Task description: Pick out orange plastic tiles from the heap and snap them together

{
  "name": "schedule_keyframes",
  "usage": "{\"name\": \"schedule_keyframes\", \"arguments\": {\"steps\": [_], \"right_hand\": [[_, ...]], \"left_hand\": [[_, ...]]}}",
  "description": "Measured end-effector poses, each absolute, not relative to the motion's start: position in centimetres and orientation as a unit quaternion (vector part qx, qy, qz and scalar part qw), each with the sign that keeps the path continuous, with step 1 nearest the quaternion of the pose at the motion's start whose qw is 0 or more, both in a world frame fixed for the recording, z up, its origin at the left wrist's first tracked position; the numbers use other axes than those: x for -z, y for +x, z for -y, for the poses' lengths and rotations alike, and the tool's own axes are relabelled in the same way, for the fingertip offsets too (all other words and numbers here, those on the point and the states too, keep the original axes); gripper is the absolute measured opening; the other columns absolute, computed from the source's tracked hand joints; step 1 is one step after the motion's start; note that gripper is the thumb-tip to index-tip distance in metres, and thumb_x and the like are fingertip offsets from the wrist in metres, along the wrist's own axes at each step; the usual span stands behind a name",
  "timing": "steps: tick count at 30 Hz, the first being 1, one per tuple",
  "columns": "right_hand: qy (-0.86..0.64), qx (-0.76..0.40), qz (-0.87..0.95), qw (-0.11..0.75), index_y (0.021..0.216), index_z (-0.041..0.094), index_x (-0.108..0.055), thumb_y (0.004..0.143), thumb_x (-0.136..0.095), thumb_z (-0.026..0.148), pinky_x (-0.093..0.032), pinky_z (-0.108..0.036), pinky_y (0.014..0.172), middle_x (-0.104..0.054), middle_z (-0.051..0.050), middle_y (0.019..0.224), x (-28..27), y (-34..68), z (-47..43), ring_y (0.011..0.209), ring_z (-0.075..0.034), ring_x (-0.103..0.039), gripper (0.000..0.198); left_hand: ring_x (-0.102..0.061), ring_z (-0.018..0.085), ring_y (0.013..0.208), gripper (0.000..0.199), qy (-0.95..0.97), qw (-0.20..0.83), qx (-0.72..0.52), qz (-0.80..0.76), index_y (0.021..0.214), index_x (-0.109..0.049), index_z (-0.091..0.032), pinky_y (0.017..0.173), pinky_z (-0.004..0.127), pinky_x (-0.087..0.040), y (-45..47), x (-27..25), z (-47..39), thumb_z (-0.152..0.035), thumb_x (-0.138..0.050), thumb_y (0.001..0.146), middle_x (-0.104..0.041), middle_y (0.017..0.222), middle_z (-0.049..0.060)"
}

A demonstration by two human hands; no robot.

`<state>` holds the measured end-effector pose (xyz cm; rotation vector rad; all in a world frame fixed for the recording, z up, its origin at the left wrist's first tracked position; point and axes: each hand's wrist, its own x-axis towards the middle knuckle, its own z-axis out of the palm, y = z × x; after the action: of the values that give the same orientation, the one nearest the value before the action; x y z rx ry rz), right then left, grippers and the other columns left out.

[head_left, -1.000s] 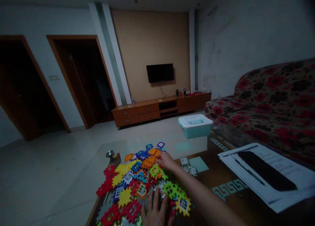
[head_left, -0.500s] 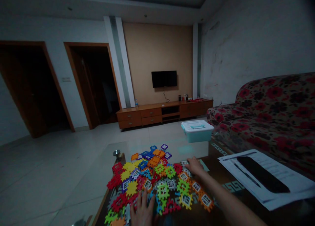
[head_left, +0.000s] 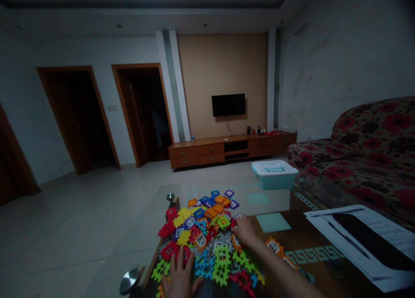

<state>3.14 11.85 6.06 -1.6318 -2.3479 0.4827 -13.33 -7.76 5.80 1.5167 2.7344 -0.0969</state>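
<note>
Colourful plastic interlocking building pieces [head_left: 222,254], toothed at the edges and some with white window inserts, lie in a loose pile on the glass coffee table [head_left: 136,229]. My left hand [head_left: 180,274] rests on the near left of the pile, fingers spread, over red and green pieces. Against the pile's right side lies my right hand [head_left: 244,229], its fingers loosely bent and touching pieces; its fingertips are partly hidden. An orange piece with a white window [head_left: 274,246] lies to the right of my right forearm.
A teal storage box with a white lid [head_left: 275,174] stands at the table's far end. Papers [head_left: 350,241] with a pen [head_left: 348,239] and a black flat object [head_left: 365,237] lie at the right. A flowered sofa [head_left: 366,146] is beyond them. Metal table fittings [head_left: 129,280] mark the left edge.
The view has swung a little left. My right hand has moved inward and nearer, and the pieces on the right are bunched closer together. Orange window pieces now lie outside my right forearm.
</note>
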Motion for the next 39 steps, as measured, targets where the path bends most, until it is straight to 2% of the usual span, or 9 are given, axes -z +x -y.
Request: {"name": "schedule_keyframes", "arguments": {"steps": [6, 10, 14, 18, 23, 27, 31, 35, 39], "right_hand": [[-0.521, -0.192, 0.82, 0.136, 0.109, 0.015, -0.073, 0.084, -0.064, 0.024, -0.049, -0.037, 0.091, -0.063, -0.02, 0.123, -5.9, 1.0, -10.2, 0.107, -0.031, -0.065, 0.029], [-0.496, -0.214, 0.828, 0.153, 0.109, 0.012, -0.072, 0.083, -0.064, 0.026, -0.046, -0.037, 0.097, -0.064, -0.021, 0.119, -5.7, -0.9, -9.1, 0.11, -0.032, -0.063, 0.031], [-0.457, -0.258, 0.836, 0.158, 0.115, 0.01, -0.07, 0.08, -0.065, 0.025, -0.043, -0.036, 0.1, -0.063, -0.021, 0.122, -5.4, -2.6, -8.2, 0.115, -0.031, -0.06, 0.038], [-0.389, -0.312, 0.846, 0.191, 0.117, 0.013, -0.07, 0.08, -0.063, 0.023, -0.045, -0.034, 0.097, -0.067, -0.016, 0.118, -5.6, -2.9, -8.1, 0.111, -0.027, -0.062, 0.039], [-0.381, -0.315, 0.825, 0.275, 0.105, 0.018, -0.075, 0.085, -0.054, 0.023, -0.047, -0.033, 0.094, -0.074, -0.01, 0.11, -6.2, 1.8, -10.6, 0.106, -0.024, -0.065, 0.03], [-0.438, -0.257, 0.784, 0.358, 0.096, 0.018, -0.077, 0.087, -0.049, 0.031, -0.048, -0.035, 0.093, -0.076, -0.011, 0.104, -5.2, 10.2, -12.9, 0.1, -0.026, -0.067, 0.032], [-0.531, -0.205, 0.713, 0.41, 0.091, 0.02, -0.076, 0.091, -0.041, 0.038, -0.049, -0.034, 0.093, -0.076, -0.012, 0.102, -2.1, 16.7, -13.0, 0.098, -0.025, -0.068, 0.039], [-0.562, -0.167, 0.719, 0.373, 0.094, 0.021, -0.076, 0.091, -0.042, 0.035, -0.046, -0.037, 0.098, -0.074, -0.014, 0.108, 0.2, 15.6, -10.9, 0.105, -0.028, -0.066, 0.037], [-0.558, -0.15, 0.744, 0.335, 0.103, 0.023, -0.075, 0.094, -0.039, 0.029, -0.044, -0.037, 0.102, -0.073, -0.01, 0.115, 0.1, 9.4, -8.3, 0.114, -0.027, -0.062, 0.038]], "left_hand": [[-0.021, 0.036, 0.148, 0.063, 0.465, 0.032, 0.023, -0.884, 0.147, -0.038, -0.035, 0.106, 0.062, -0.035, -16.6, -5.9, 8.8, -0.023, -0.052, 0.087, -0.024, 0.162, 0.01], [-0.027, 0.034, 0.147, 0.062, 0.451, 0.02, 0.025, -0.892, 0.147, -0.04, -0.031, 0.109, 0.056, -0.034, -19.3, -5.3, 9.5, -0.019, -0.05, 0.087, -0.03, 0.16, 0.013], [-0.029, 0.03, 0.146, 0.072, 0.43, 0.01, 0.017, -0.903, 0.147, -0.04, -0.032, 0.109, 0.05, -0.036, -21.4, -5.1, 10.3, -0.006, -0.047, 0.081, -0.03, 0.16, 0.01], [-0.031, 0.029, 0.146, 0.072, 0.427, 0.019, 0.011, -0.904, 0.147, -0.04, -0.024, 0.112, 0.046, -0.035, -22.5, -6.0, 10.3, -0.003, -0.045, 0.079, -0.032, 0.158, 0.013], [-0.038, 0.021, 0.142, 0.073, 0.419, 0.052, -0.008, -0.907, 0.144, -0.045, -0.015, 0.117, 0.037, -0.031, -22.2, -7.1, 9.4, 0.004, -0.039, 0.073, -0.043, 0.153, 0.012], [-0.028, 0.024, 0.147, 0.077, 0.475, 0.043, -0.07, -0.876, 0.145, -0.045, -0.024, 0.115, 0.046, -0.035, -19.6, -6.6, 9.2, 0.001, -0.04, 0.073, -0.033, 0.159, 0.006], [-0.022, 0.029, 0.149, 0.06, 0.585, 0.022, -0.088, -0.806, 0.143, -0.048, -0.03, 0.117, 0.052, -0.028, -14.3, -6.0, 8.9, -0.019, -0.05, 0.084, -0.028, 0.16, 0.005], [-0.024, 0.038, 0.146, 0.072, 0.621, 0.053, -0.06, -0.78, 0.144, -0.043, -0.035, 0.112, 0.063, -0.03, -9.8, -5.1, 8.3, -0.027, -0.066, 0.076, -0.029, 0.159, 0.008], [-0.034, 0.039, 0.141, 0.058, 0.622, 0.025, -0.082, -0.778, 0.141, -0.046, -0.039, 0.109, 0.069, -0.03, -8.0, -3.2, 7.9, -0.024, -0.056, 0.086, -0.04, 0.153, 0.01]]}}
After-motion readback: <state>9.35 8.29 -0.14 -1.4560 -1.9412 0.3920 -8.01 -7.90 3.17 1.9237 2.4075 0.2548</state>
